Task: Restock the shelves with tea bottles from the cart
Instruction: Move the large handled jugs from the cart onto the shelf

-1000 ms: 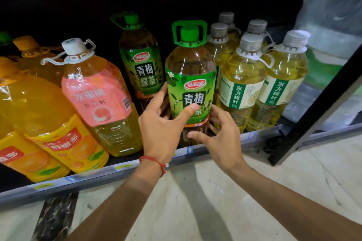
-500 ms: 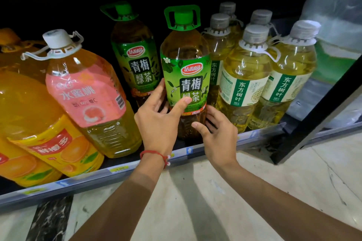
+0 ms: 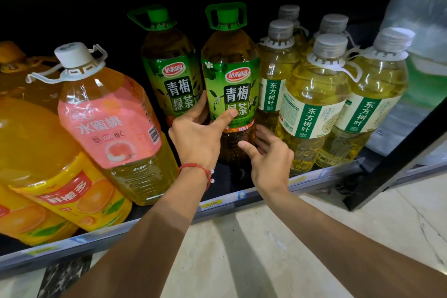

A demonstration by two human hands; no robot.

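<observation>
A green tea bottle [image 3: 229, 84] with a green label and green handle cap stands upright on the shelf [image 3: 302, 180], between a second green tea bottle [image 3: 169, 75] and pale yellow tea bottles [image 3: 312, 109]. My left hand [image 3: 196, 138] holds it from the left, thumb pressed across the label and fingers round its far side. My right hand [image 3: 271, 159] holds its lower right part, thumb at the front and fingers slipped between it and the neighbouring yellow bottle.
A pink-labelled peach drink bottle [image 3: 108, 118] and orange juice bottles [image 3: 48, 169] lean at the left of the shelf. A black upright post [image 3: 396, 162] stands at the right. Pale stone floor [image 3: 266, 249] lies below the shelf edge.
The held green tea bottle has gone further back onto the shelf and now stands level with the other green one. My right hand has slid lower on it.
</observation>
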